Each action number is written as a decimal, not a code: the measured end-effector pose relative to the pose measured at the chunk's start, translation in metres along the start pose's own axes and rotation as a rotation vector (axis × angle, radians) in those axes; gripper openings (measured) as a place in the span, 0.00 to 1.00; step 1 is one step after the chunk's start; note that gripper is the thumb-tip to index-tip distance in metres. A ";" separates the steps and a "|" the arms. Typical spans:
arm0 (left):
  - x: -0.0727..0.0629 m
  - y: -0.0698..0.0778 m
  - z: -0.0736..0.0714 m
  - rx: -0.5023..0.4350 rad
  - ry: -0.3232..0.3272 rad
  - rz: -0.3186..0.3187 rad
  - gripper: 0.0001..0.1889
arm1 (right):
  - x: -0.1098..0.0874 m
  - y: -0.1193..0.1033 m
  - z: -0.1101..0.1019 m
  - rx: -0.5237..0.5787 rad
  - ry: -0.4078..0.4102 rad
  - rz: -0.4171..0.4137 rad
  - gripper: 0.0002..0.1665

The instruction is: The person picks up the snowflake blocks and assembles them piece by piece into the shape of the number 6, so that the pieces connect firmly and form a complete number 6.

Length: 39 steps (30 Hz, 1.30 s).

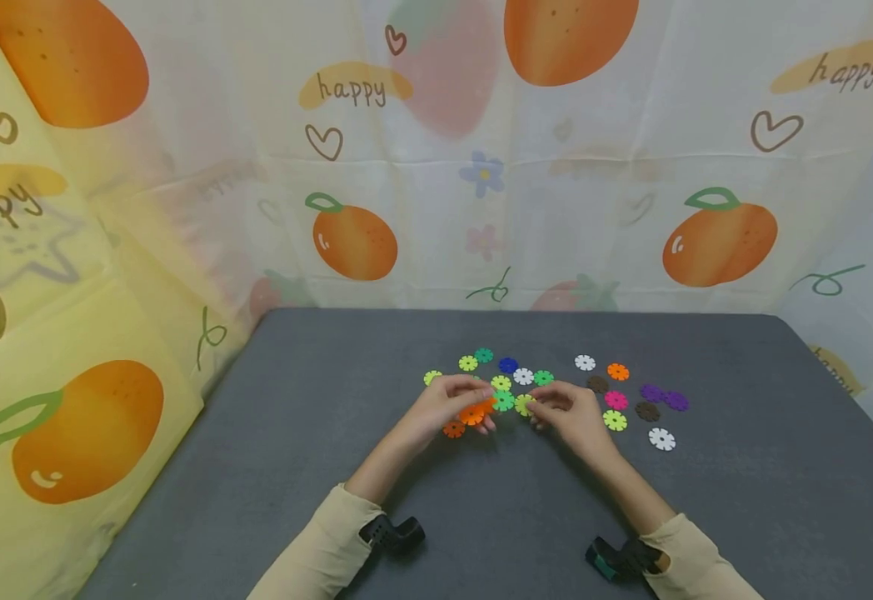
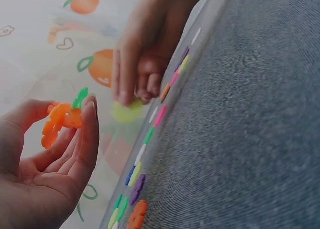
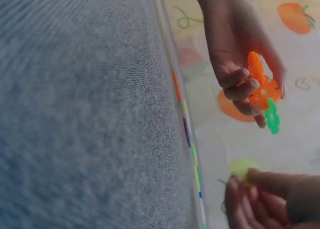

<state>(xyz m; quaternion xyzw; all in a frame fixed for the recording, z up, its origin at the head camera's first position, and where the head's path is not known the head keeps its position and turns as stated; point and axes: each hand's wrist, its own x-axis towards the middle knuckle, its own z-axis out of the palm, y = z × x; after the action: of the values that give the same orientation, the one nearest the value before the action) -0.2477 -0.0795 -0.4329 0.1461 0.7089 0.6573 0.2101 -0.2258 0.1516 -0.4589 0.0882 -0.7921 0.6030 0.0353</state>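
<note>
In the head view my left hand (image 1: 436, 407) pinches orange notched interlocking discs (image 1: 471, 415), with a green disc (image 1: 504, 401) slotted onto their right side. The left wrist view shows the orange discs (image 2: 64, 120) set at angles to each other, between thumb and fingers, the green disc (image 2: 80, 98) standing up from them. My right hand (image 1: 573, 417) pinches a yellow-green disc (image 1: 522, 405) between thumb and fingers, just right of the green one. That yellow-green disc (image 3: 243, 169) appears apart from the green disc (image 3: 272, 117) in the right wrist view. Both hands are raised above the table.
Loose notched discs lie on the grey table (image 1: 294, 433): an orange disc (image 1: 454, 429) by the left hand, a blue disc (image 1: 507, 366) behind, and a pink disc (image 1: 616, 400) and purple discs (image 1: 665, 397) at right. A printed curtain (image 1: 436, 183) hangs behind the table.
</note>
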 end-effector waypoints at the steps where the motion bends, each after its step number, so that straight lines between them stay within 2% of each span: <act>1: 0.000 0.001 -0.001 -0.001 0.001 0.002 0.19 | -0.001 -0.002 0.000 0.028 0.012 -0.013 0.12; 4: -0.001 0.002 -0.002 0.001 0.001 0.014 0.19 | -0.003 -0.009 0.001 0.094 0.030 -0.051 0.13; 13: -0.002 0.006 -0.003 -0.009 0.024 0.054 0.18 | -0.009 -0.021 0.005 0.145 0.058 -0.130 0.11; 21: -0.003 0.010 -0.003 0.003 0.042 0.054 0.17 | -0.010 -0.023 0.006 0.170 0.029 -0.202 0.09; 33: -0.004 0.011 -0.002 0.009 0.043 0.040 0.16 | -0.011 -0.022 0.006 0.205 0.010 -0.207 0.09; 39: -0.005 0.013 -0.002 0.016 0.057 0.040 0.17 | -0.012 -0.024 0.007 0.178 -0.011 -0.202 0.10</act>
<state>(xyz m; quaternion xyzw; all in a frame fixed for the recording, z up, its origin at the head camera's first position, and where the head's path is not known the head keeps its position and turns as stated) -0.2458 -0.0827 -0.4197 0.1431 0.7169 0.6594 0.1755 -0.2090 0.1401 -0.4397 0.1735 -0.7229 0.6636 0.0834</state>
